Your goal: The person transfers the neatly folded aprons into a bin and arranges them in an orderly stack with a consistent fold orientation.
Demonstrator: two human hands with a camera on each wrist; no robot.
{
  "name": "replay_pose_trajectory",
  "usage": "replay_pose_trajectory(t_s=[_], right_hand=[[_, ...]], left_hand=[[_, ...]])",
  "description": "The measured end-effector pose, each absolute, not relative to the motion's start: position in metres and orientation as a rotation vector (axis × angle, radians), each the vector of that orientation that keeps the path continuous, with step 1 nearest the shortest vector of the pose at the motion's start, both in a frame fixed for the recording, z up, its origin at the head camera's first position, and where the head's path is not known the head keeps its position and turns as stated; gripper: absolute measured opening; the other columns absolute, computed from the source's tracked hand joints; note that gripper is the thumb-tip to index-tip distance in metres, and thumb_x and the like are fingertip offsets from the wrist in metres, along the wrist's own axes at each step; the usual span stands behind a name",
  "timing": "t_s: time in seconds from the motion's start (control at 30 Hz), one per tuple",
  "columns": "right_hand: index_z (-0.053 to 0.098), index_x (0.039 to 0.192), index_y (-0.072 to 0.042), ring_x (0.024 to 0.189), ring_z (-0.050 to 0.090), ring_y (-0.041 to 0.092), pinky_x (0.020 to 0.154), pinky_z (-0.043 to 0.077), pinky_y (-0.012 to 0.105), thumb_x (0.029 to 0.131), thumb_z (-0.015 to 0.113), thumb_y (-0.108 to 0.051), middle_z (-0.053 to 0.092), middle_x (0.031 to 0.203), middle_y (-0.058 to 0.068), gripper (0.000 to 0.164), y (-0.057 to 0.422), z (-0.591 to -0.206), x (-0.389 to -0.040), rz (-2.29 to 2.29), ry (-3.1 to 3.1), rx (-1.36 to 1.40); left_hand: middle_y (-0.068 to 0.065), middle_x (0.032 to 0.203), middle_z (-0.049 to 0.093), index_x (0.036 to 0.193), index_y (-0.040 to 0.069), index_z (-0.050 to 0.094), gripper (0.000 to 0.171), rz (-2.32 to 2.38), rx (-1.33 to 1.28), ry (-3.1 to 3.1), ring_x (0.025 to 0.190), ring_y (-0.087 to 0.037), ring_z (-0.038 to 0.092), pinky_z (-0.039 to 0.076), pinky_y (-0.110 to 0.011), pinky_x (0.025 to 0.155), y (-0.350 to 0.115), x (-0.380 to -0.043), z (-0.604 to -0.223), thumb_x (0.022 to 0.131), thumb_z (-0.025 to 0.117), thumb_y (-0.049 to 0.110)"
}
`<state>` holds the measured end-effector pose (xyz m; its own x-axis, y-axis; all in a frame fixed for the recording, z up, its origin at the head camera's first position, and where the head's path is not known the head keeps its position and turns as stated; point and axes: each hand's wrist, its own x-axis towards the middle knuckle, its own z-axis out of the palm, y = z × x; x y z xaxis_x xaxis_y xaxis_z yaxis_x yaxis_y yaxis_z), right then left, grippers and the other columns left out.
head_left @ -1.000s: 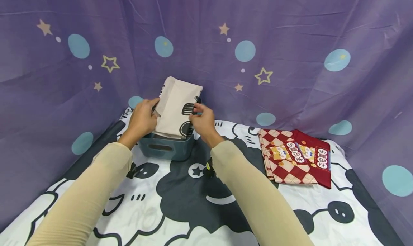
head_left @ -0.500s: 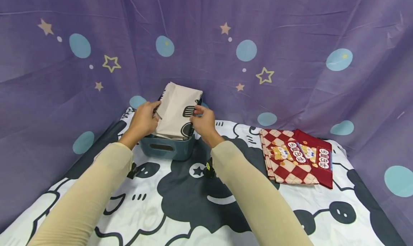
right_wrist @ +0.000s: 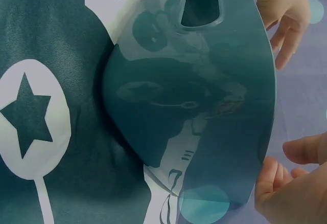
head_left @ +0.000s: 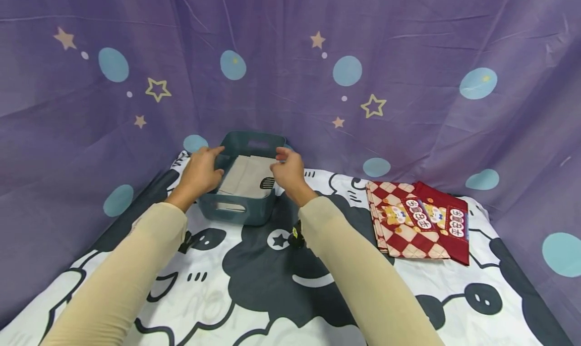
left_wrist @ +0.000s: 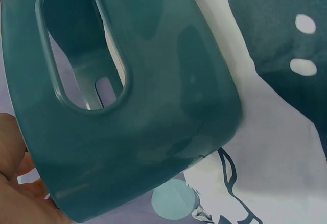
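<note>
Presently — blue-green bin (head_left: 254, 214): upright on the printed sheet (head_left: 206, 303), near the curtain (head_left: 281, 13).
Pale folded cloth (head_left: 246, 177): lying inside the bin, a black striped motif showing at its right; a pale strip of it is visible through the front handle slot (head_left: 230, 207).
Left hand (head_left: 199, 172): at the bin's left rim, thumb and forefinger spread well apart, nothing seen between them; contact with the rim cannot be told.
Right hand (head_left: 289, 172): at the bin's right rim, fingers loosely bent, thumb and forefinger parted, nothing seen in the grasp; fingertips right beside the rim — whether touching, cannot tell.
Cream sleeves (head_left: 363, 265): 2, reaching in from the lower edge of the head view.
Red checked fabric (head_left: 410, 222): folded flat on the sheet at the right, well apart from the bin; 2 cartoon animals and white lettering printed on it.
Curtain: purple, printed with stars and blue ovals.
</note>
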<state>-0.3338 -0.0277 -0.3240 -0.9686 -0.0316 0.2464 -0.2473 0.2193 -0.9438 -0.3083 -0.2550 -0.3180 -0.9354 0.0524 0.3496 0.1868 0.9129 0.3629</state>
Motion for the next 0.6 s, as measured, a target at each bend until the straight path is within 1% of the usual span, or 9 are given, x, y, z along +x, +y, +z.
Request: replay_pose_trajectory(t_s=[0.13,0.23,0.37,0.5,0.6], right_hand=[[0.062,0.137,0.0,0.101,0.065,0.029,0.078,0.05,0.029,0.086,0.061,0.01,0.066,0.119,0.017,0.051,-0.027,-0.325,-0.334,1.834,-2.302,0.282],[0.062,0.137,0.0,0.102,0.065,0.03,0.078,0.05,0.028,0.086,0.06,0.01,0.066,0.121,0.019,0.052,-0.026,-0.325,-0.333,1.841,-2.296,0.295],[0.061,0.138,0.0,0.102,0.065,0.029,0.077,0.05,0.027,0.087,0.058,0.011,0.066,0.121,0.019,0.052,-0.023,-0.324,-0.333,1.862,-2.287,0.311],[0.062,0.138,-0.002,0.096,0.065,0.025,0.073,0.049,0.025,0.088,0.058,0.011,0.068,0.118,0.015,0.051,-0.02,-0.323,-0.333,1.868,-2.277,0.309],[0.063,0.137,-0.002,0.091,0.064,0.022,0.071,0.049,0.023,0.088,0.059,0.011,0.069,0.116,0.014,0.05,-0.017,-0.322,-0.333,1.862,-2.262,0.313]], left_hand=[[-0.033,0.139,0.048,0.151,0.0,0.046,0.063,-0.576,-0.198,-2.738,0.128,-0.052,0.047,0.041,-0.064,0.103,-0.253,-0.308,-0.317,0.091,0.066,0.004],[-0.033,0.141,0.048,0.151,-0.001,0.046,0.064,-0.573,-0.213,-2.738,0.13,-0.052,0.046,0.04,-0.064,0.105,-0.25,-0.308,-0.316,0.091,0.067,0.004],[-0.032,0.141,0.048,0.153,0.001,0.044,0.066,-0.573,-0.223,-2.752,0.13,-0.052,0.047,0.041,-0.064,0.103,-0.245,-0.308,-0.314,0.093,0.069,0.009],[-0.03,0.141,0.048,0.155,0.004,0.042,0.067,-0.571,-0.225,-2.762,0.129,-0.051,0.047,0.042,-0.064,0.102,-0.239,-0.308,-0.313,0.094,0.07,0.013],[-0.03,0.144,0.047,0.155,0.004,0.042,0.067,-0.583,-0.239,-2.758,0.13,-0.05,0.046,0.042,-0.065,0.101,-0.236,-0.307,-0.313,0.095,0.07,0.013]])
